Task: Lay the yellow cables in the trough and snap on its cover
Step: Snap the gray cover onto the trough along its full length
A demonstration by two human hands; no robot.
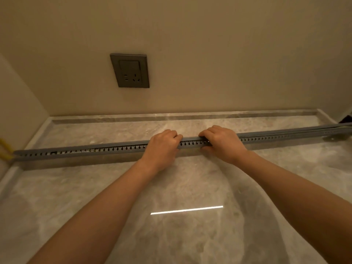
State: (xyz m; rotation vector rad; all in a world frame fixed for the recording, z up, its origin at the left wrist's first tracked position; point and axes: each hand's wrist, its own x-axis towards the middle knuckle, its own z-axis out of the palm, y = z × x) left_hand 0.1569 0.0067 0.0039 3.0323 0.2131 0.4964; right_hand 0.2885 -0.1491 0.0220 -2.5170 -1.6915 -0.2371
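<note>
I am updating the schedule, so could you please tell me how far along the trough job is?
Cables look laid: the yellow cables show only at the left end of the trough. In hand: the left hand and right hand grip the trough mid-run, fingers curled over its top. Left: toward the right end the cover stands lifted, not snapped on.

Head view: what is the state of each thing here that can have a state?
trough, lying on the marble surface.
cover, on the trough mid-length; right end looks unseated.
yellow cables, sticking out at the trough's left end.
left hand, fingers curled over the cover.
right hand, fingers curled over the cover.
wall socket, nothing plugged in.
</note>
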